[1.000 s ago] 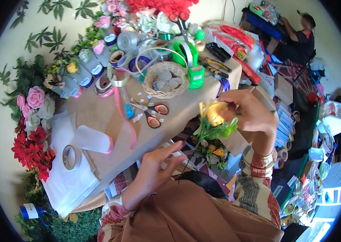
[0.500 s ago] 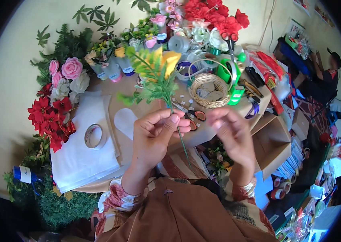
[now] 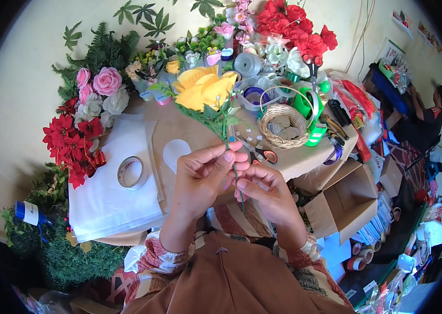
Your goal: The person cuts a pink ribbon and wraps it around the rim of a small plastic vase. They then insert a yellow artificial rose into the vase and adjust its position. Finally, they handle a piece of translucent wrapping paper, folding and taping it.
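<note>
A large yellow artificial flower [image 3: 205,89] with green fern-like leaves stands upright over the table on a thin green stem. My left hand [image 3: 200,175] pinches that stem just below the leaves. Lower down, my right hand [image 3: 265,191] closes thumb and fingers on the same stem, close against the left fingertips. The stem's bare end pokes out below both hands. Just beyond my fingers, orange-and-black handled scissors [image 3: 268,156] lie on the brown-covered table [image 3: 304,162], partly hidden by the hands.
White sheets [image 3: 116,204] carry a tape roll [image 3: 132,173] at the left. A wicker basket [image 3: 283,125] with small round pieces and a green tape dispenser [image 3: 315,133] stand to the right. Artificial red flowers [image 3: 66,144] line the left. An open cardboard box [image 3: 343,201] sits right; another person [image 3: 430,118] works beyond.
My right hand has come in from the right and closed on the stem. The yellow flower has turned, its petals now showing broadly. The whole view has shifted slightly.
</note>
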Available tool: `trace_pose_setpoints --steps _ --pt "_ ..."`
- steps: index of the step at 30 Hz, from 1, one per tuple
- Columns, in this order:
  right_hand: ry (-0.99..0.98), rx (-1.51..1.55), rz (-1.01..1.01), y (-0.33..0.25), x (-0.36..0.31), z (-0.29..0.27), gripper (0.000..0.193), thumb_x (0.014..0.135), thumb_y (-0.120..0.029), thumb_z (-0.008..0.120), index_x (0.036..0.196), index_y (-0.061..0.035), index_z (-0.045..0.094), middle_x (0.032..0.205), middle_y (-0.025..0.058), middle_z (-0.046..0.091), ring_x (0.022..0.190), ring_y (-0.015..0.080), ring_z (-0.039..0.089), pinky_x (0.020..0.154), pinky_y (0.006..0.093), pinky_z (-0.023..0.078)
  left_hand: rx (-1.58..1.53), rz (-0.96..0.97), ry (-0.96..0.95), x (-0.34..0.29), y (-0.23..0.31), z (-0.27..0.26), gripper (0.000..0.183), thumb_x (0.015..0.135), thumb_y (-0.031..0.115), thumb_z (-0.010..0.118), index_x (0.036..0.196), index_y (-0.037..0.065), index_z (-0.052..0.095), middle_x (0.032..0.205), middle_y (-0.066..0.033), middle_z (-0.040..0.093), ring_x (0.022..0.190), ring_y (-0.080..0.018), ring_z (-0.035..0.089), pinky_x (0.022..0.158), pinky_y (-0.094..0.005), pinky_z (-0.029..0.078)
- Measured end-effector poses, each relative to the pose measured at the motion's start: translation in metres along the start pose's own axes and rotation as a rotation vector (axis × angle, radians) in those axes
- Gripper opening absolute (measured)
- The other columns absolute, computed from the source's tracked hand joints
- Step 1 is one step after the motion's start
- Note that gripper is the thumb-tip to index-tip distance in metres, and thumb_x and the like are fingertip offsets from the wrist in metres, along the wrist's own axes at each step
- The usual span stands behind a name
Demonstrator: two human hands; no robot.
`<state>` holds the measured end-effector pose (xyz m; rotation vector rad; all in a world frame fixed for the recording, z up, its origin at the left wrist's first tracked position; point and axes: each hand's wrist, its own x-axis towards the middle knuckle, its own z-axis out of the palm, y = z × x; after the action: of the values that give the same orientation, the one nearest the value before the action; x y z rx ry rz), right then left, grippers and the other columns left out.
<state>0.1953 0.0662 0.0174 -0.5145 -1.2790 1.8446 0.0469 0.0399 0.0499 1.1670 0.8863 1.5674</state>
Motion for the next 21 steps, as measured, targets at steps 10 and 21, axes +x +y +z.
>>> trace_pose_setpoints --steps 10,21 --pt "0.012 0.006 0.015 0.008 0.001 0.002 0.006 0.086 -0.007 0.054 0.084 -0.0013 0.052 0.069 0.0079 0.06 0.057 0.0129 0.059 0.049 0.0228 0.046 0.133 0.068 0.112 -0.008 -0.006 0.0 0.019 0.086 0.007 0.057 0.101 -0.006 0.059 0.091 -0.0166 0.064 0.079 -0.0213 0.065 0.068 -0.031 0.055" --pt "0.053 0.014 0.097 0.021 0.005 0.002 0.007 0.086 -0.007 0.054 0.084 -0.0009 0.051 0.063 0.0092 0.059 0.047 0.0142 0.057 0.041 0.0234 0.045 0.213 0.053 0.123 -0.016 -0.017 -0.007 0.014 0.089 0.008 0.054 0.094 -0.003 0.06 0.087 -0.0087 0.064 0.081 -0.014 0.062 0.07 -0.026 0.053"
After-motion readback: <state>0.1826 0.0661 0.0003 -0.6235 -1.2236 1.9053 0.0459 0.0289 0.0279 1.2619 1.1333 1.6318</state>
